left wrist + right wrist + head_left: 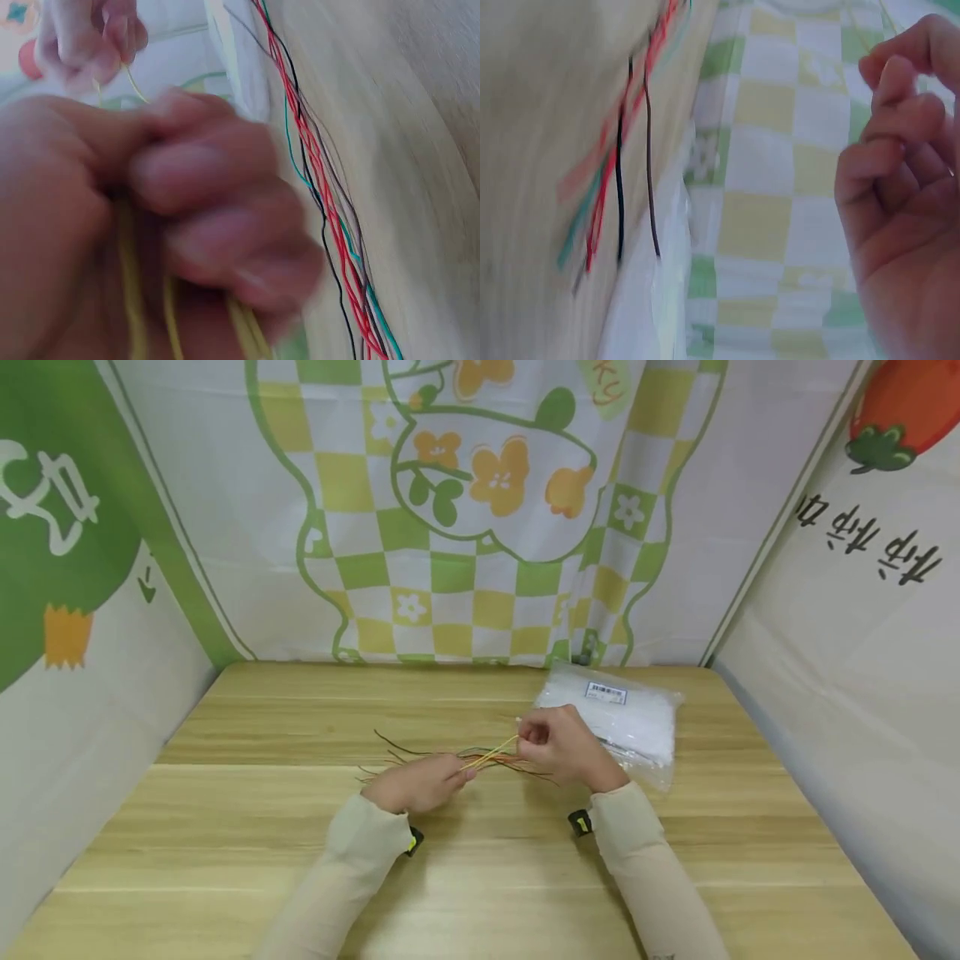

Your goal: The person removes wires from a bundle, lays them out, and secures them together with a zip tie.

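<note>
A loose bundle of thin coloured wires (450, 755) lies on the wooden table (300, 827) in the head view: red, black, green and brown strands (322, 180). My left hand (420, 783) grips several yellow wires (131, 300) in curled fingers. My right hand (558, 745) pinches the far end of a yellow wire (497, 752) between thumb and fingertips, stretched taut between both hands. In the right wrist view the fingers (900, 150) are curled, and wire ends (619, 187) lie on the table.
A clear plastic bag (626, 718) of white items with a label lies just behind my right hand. Patterned cloth walls (465, 510) close in the table at the back and both sides.
</note>
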Motion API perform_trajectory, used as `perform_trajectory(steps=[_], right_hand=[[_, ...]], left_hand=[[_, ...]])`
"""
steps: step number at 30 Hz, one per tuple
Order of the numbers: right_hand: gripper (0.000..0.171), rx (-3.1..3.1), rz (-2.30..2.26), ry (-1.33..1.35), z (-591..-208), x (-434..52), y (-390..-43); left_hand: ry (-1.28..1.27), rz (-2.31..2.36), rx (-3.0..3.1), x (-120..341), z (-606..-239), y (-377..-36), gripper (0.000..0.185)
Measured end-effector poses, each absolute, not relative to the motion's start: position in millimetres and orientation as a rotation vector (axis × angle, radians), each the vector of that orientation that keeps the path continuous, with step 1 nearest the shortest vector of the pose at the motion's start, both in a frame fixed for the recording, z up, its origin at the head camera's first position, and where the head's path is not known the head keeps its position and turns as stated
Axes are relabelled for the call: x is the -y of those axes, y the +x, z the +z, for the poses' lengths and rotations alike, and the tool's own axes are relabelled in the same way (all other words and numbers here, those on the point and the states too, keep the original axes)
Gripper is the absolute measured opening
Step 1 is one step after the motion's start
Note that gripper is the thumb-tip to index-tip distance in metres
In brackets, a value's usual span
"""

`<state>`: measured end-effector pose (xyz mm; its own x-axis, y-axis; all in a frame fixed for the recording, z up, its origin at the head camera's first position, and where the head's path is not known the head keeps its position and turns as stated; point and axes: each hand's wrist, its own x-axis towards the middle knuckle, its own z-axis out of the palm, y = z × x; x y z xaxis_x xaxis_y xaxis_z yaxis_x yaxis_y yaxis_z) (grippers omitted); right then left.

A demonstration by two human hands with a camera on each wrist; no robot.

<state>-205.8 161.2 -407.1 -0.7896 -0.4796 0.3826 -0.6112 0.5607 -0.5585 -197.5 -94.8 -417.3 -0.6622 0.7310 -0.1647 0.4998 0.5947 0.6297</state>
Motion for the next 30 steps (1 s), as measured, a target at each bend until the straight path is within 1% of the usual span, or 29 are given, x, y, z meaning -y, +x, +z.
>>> perform_trajectory(steps=[2, 6, 9, 11, 13, 16, 19, 21, 24, 28, 30], right_hand=[[0.015, 2.598, 1.078, 0.894, -408, -166, -207], [0.009, 2.646, 1.15, 0.878, -409, -168, -210], [0.013, 2.691, 1.267, 0.879, -409, -165, -211], [0.015, 2.71, 1.387, 0.93, -410, -161, -211], [0.016, 2.721, 1.501, 1.004, -412, -156, -211], [0.013, 2.7, 1.586, 1.101, -415, -146, -209], [0.013, 2.659, 1.592, 1.132, -417, -139, -207], [0.012, 2.641, 1.584, 1.103, -417, -137, -205], [0.014, 2.609, 1.507, 0.977, -416, -138, -203], [0.014, 2.552, 1.279, 0.773, -413, -150, -204], [0.014, 2.554, 1.189, 0.742, -410, -158, -206]], left_hand=[[0.961, 0.802, -2.389, 98, -418, -197, 0.045], [1.024, 0.857, -2.362, 99, -418, -198, 0.044], [1.05, 0.887, -2.382, 97, -417, -199, 0.037], [1.064, 0.916, -2.393, 95, -417, -199, 0.033], [1.079, 0.944, -2.382, 94, -417, -200, 0.033], [1.099, 0.966, -2.359, 92, -419, -201, 0.038], [1.112, 0.987, -2.344, 89, -420, -201, 0.042], [1.107, 0.992, -2.34, 88, -420, -200, 0.044], [1.093, 1.0, -2.328, 89, -420, -200, 0.045], [1.059, 1.023, -2.307, 96, -420, -202, 0.044], [1.028, 1.027, -2.305, 102, -418, -204, 0.045]])
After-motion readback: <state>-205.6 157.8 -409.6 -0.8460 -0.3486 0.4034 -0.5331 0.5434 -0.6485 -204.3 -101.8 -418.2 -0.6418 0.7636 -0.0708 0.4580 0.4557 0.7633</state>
